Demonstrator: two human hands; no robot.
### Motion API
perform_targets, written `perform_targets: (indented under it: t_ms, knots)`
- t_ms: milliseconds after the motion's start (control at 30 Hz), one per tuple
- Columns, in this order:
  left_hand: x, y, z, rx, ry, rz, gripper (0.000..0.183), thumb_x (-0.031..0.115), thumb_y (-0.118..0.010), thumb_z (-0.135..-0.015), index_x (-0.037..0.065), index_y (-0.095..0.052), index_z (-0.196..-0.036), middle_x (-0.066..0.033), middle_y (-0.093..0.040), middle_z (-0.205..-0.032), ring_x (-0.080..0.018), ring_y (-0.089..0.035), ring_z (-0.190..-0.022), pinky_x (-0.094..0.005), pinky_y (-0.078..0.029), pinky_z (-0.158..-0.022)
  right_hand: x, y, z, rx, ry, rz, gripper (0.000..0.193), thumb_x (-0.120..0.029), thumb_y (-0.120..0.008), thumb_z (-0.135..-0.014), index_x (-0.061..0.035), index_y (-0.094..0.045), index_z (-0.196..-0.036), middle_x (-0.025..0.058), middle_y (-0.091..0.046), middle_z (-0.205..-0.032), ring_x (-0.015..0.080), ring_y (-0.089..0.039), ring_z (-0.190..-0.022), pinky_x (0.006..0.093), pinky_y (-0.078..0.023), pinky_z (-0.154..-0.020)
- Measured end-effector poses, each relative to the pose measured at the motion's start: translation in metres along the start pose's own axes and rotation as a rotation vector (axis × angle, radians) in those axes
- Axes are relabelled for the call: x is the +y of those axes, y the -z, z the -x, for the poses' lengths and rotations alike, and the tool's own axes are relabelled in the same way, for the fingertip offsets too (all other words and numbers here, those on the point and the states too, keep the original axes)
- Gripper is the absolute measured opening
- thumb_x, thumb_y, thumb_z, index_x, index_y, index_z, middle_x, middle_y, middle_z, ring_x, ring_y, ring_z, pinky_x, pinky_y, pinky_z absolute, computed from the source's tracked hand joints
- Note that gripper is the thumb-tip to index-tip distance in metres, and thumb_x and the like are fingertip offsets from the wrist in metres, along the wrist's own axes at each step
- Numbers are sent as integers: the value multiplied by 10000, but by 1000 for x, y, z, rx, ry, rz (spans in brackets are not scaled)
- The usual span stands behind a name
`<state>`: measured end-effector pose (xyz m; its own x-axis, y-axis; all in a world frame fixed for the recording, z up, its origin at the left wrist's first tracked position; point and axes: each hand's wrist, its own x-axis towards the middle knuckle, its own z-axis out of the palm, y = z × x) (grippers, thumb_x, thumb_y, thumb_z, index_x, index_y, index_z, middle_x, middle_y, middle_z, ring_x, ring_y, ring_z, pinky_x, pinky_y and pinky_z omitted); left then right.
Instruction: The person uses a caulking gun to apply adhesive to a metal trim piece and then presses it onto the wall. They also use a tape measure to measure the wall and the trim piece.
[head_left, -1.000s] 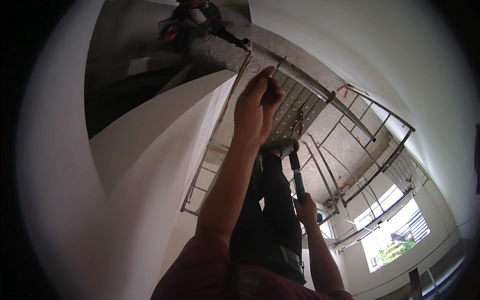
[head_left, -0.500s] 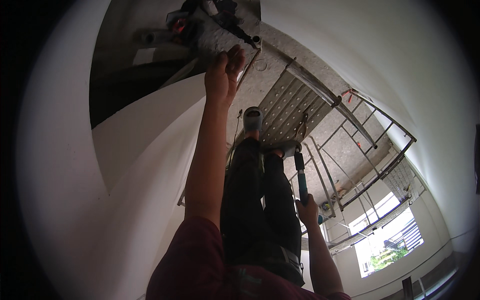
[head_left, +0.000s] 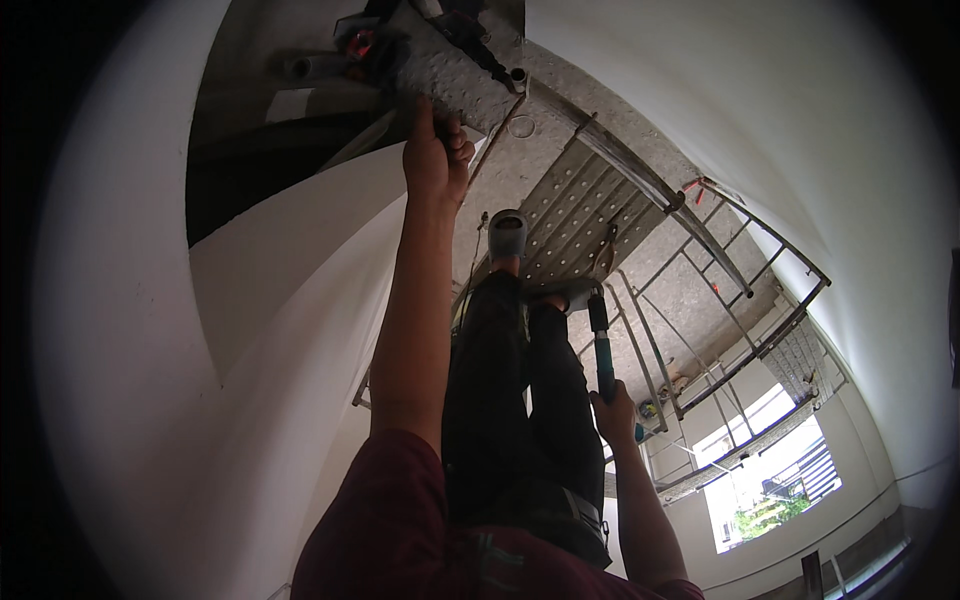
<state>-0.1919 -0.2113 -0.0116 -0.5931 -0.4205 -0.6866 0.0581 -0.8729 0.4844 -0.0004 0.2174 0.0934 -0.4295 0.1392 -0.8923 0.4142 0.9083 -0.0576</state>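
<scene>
Overhead, left to right:
Wall: a curved white wall (head_left: 250, 330) fills the left side.
Left hand: the left hand (head_left: 435, 155) is stretched far out at the end of a straight arm, its grip clenched on the edge of a grey textured slab (head_left: 455, 70).
Legs: dark trousers (head_left: 510, 400) run down the middle, one grey shoe (head_left: 508, 235) planted on the perforated scaffold deck (head_left: 590, 215).
Right hand: the right hand (head_left: 615, 415) is low beside the right leg, its grip grasping the teal handle of a hammer-like tool (head_left: 603, 345), whose dark head points toward the deck.
Right side: metal scaffold rails (head_left: 740, 300), then a bright window (head_left: 770, 480) near the lower edge.
</scene>
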Motion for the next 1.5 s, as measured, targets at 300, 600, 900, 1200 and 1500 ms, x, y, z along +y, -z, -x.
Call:
perform_targets:
  t_ms: [300, 600, 900, 1200, 1500]
  knots:
    - [-3, 0, -4, -13, -155, 7, 167, 252, -659, -958, 97, -606, -929, -35, -630, -829, -114, -575, -699, -254, -453, -592, 3, -6, -2, 14, -7, -10, 418, -298, -735, -791, -18, -583, -1062, 226, -688, -913, 416, -669, -904, 489, -505, -782]
    - [0, -25, 11, -57, -621, -519, 170, 140, -729, -886, 33, -639, -983, -44, -667, -862, -97, -619, -758, -247, -514, -673, 8, -9, -4, -20, -7, -19, 475, -392, -688, -806, -24, -571, -1082, 245, -682, -923, 443, -654, -911, 518, -492, -777]
    - [-2, -36, 19, -107, -727, -662, 193, 59, -705, -889, -8, -629, -1053, -72, -675, -932, -122, -652, -816, -285, -571, -743, 3, -9, -2, -50, -39, 22, 493, -400, -680, -814, -22, -577, -1114, 246, -685, -930, 437, -659, -920, 514, -499, -784]
    - [-3, -28, 14, -449, -224, -174, 187, 98, -569, -983, -4, -606, -1136, -101, -653, -1017, -167, -659, -909, -307, -576, -832, 2, -9, 0, -47, -27, 28, 477, -398, -662, -831, -13, -563, -1095, 253, -679, -936, 442, -653, -920, 517, -493, -774]
    - [-10, -29, 14, -500, -52, 121, 142, 105, -557, -993, 2, -602, -1080, -81, -657, -993, -169, -677, -877, -305, -591, -808, 9, -11, -4, -78, -95, 34, 545, -443, -650, -793, -18, -566, -1123, 256, -677, -976, 444, -645, -965, 519, -489, -815]
